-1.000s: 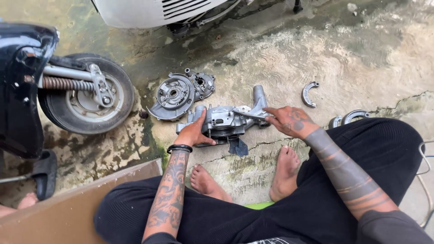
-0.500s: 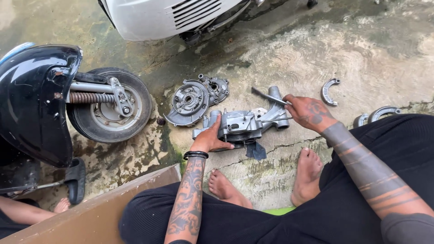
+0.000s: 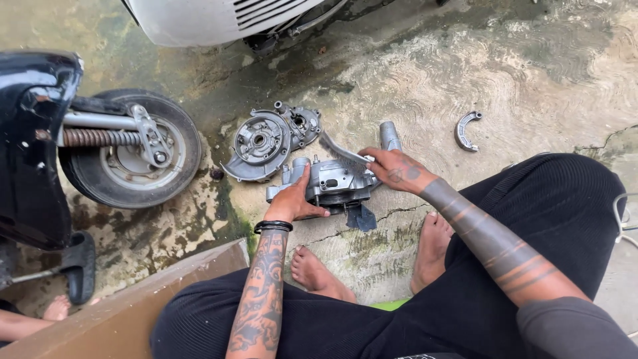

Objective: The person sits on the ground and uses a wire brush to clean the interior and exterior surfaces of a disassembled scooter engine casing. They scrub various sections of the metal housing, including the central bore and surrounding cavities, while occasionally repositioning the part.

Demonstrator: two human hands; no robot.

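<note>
A grey metal engine casing lies on the concrete ground in front of my bare feet. My left hand rests on its near left side, thumb up against the metal, holding it steady. My right hand grips the casing's right end, where a flat metal strip and a short tube stick out. A dark scrap lies under the casing's near edge.
A round drum plate with a cover lies just beyond the casing. A curved brake shoe sits to the right. A scooter's front wheel and black body stand at left, a white panel above. A brown board lies near left.
The view has shifted, so everything sits lower and more to the right. Both hands stay on the casing; my right hand has slid slightly along its right end.
</note>
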